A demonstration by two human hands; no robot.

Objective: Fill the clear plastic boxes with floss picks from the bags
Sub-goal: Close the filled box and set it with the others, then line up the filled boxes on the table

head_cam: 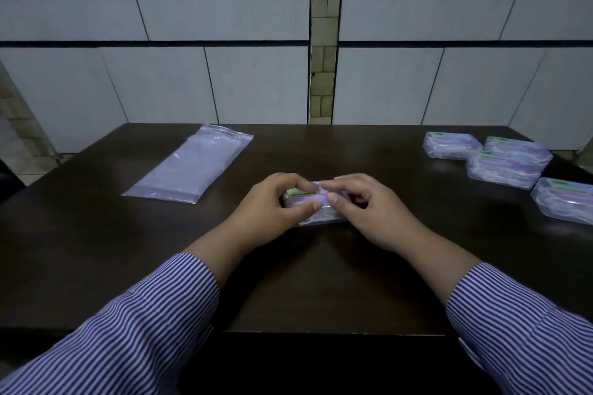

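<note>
Head view: both hands, left [272,202] and right [362,205], apparently pinch one clear box [316,207].

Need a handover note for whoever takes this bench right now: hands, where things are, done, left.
Left hand and right hand: both grip the clear plastic box at table centre, thumbs and fingertips on its lid.
Bag: lies flat at far left on the dark table; looks empty.
Done: four closed boxes with purple contents grouped at far right.
Left: finish closing the centre box if it is not latched (cannot tell), then move it to the group. No other bags or empty boxes in view.
</note>
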